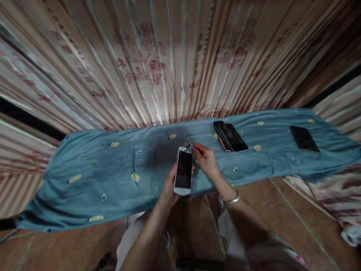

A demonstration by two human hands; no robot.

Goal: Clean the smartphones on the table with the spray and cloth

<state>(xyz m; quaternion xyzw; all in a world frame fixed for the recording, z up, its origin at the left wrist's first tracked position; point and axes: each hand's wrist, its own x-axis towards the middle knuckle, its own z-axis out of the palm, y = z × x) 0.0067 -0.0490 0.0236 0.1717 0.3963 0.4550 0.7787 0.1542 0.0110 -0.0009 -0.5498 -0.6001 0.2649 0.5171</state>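
My left hand [169, 184] is closed around a white smartphone [183, 171] with a dark screen. The phone is tilted up over the near edge of the cloth-covered table, its screen towards me. At the phone's top right corner, the fingers of my right hand [205, 157] are pinched together. A small, pale, silvery thing [189, 144] shows at those fingertips, too small and blurred to name. Whether it touches the phone I cannot tell.
A blue-green cloth [152, 169] with yellow patterns covers the table. To the right lies a stack of dark phones [232, 137], and farther right a single black phone [304, 139]. Patterned curtains [158, 56] hang behind the table. A white roll [351, 234] is at the lower right.
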